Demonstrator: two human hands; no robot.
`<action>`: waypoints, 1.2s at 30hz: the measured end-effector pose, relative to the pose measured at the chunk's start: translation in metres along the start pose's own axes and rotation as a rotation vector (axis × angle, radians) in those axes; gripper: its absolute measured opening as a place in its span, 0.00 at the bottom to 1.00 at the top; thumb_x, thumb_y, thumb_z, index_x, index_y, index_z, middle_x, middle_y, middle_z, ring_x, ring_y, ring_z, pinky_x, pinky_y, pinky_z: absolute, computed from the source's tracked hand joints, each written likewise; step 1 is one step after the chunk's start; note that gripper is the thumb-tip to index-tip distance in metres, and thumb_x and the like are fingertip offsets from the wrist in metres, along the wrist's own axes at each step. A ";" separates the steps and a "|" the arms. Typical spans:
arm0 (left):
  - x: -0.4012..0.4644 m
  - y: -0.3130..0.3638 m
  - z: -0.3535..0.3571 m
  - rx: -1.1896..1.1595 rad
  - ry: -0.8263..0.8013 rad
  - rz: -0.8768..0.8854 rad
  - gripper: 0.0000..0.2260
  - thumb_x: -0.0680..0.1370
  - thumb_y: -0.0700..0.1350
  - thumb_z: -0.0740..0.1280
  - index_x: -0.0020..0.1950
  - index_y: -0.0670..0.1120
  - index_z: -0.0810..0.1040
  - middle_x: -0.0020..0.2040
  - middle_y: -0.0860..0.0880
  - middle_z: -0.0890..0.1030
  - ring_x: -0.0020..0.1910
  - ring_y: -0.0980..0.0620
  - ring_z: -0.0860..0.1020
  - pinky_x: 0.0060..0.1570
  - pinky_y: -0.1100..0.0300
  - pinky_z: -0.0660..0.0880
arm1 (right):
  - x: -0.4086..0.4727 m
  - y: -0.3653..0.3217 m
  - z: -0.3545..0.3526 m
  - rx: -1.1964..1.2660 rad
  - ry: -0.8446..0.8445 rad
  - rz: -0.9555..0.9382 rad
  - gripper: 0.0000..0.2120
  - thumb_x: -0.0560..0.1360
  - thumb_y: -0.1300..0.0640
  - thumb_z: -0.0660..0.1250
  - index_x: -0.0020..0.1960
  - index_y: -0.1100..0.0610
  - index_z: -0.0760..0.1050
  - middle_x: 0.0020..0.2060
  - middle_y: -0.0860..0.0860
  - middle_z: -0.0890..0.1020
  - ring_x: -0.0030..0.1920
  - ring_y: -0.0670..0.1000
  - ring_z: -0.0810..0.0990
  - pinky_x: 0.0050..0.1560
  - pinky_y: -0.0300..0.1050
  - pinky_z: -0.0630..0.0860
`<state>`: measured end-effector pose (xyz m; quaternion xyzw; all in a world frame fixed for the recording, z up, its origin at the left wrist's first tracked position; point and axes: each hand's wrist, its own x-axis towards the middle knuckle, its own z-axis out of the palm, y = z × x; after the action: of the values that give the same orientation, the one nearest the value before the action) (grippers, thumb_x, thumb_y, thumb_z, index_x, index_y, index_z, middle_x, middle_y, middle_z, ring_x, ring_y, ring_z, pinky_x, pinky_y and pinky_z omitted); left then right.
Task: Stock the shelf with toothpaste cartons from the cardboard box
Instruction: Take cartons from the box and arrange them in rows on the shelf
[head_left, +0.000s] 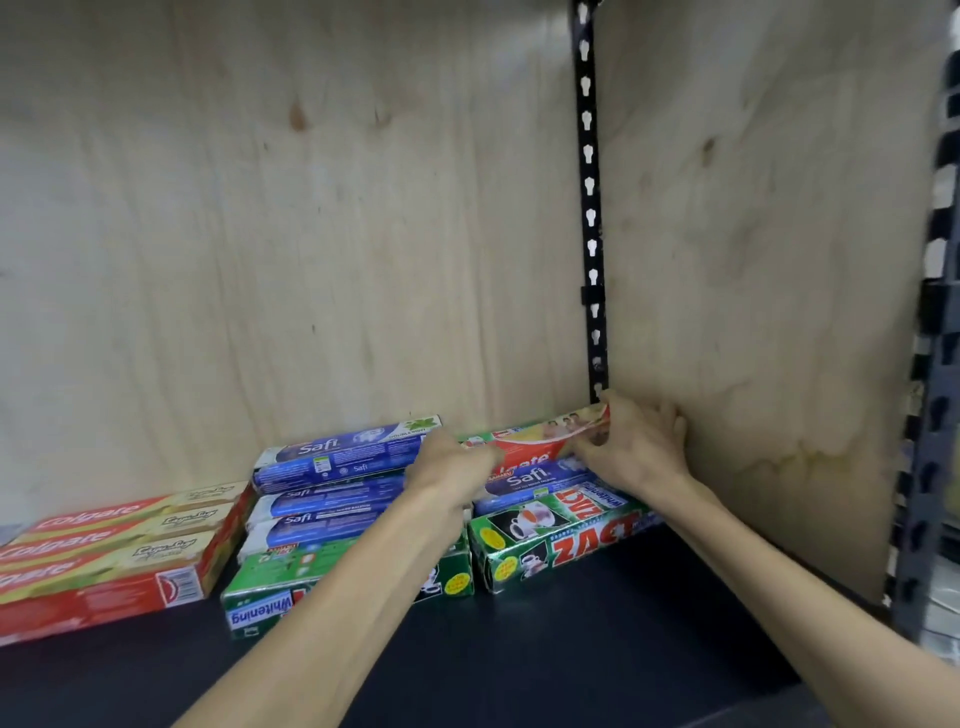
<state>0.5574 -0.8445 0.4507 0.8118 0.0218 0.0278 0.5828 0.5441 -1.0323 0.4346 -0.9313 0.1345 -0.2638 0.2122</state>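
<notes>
Head view: both my forearms reach in over the dark shelf (597, 623), against the pale wooden back panel (311, 234). My left hand (454, 462) and right hand (636, 449) hold one red-and-green Colgate carton (535, 439) between them. The left grips its left end with fingers curled around it. The right pinches its right end, thumb on top, fingers bent against the side panel (779, 312). This carton lies lengthwise on top of the right-hand stack, close to the rear corner just below the black slotted upright (592, 208).

Under it lies a blue Safi carton (535, 480), and under that a green Zact carton (561, 540) resting on the shelf.

Just left, a second stack: three blue Safi cartons (332, 483) piled on a green whitening carton (291, 587); my left forearm crosses its right end.

Further left, a group of red Colgate cartons (114, 551) lies flat on the shelf, side by side, running out of frame.

At far right, a grey perforated post (930, 441), blurred.
</notes>
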 end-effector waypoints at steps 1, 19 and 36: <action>-0.003 0.006 -0.001 -0.139 0.012 -0.032 0.20 0.69 0.46 0.74 0.58 0.42 0.76 0.43 0.42 0.84 0.33 0.49 0.83 0.27 0.63 0.72 | -0.002 -0.004 -0.003 0.020 0.041 -0.030 0.28 0.75 0.42 0.69 0.71 0.52 0.69 0.64 0.57 0.77 0.68 0.61 0.66 0.68 0.57 0.63; -0.126 -0.048 -0.144 -0.229 0.289 0.263 0.18 0.75 0.33 0.73 0.61 0.49 0.77 0.56 0.51 0.82 0.54 0.54 0.83 0.54 0.56 0.81 | -0.136 -0.080 -0.029 0.238 0.182 -0.151 0.34 0.67 0.32 0.74 0.59 0.59 0.83 0.49 0.60 0.80 0.53 0.61 0.71 0.53 0.55 0.69; -0.211 -0.142 -0.303 0.091 0.495 0.225 0.10 0.74 0.45 0.77 0.54 0.49 0.82 0.43 0.56 0.82 0.43 0.63 0.80 0.38 0.73 0.71 | -0.239 -0.168 0.011 0.248 -0.115 -0.589 0.20 0.76 0.42 0.70 0.57 0.57 0.84 0.46 0.53 0.80 0.55 0.54 0.71 0.55 0.46 0.68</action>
<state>0.3247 -0.5267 0.4085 0.8029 0.0745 0.2888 0.5160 0.3764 -0.7952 0.4010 -0.9106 -0.1862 -0.2751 0.2457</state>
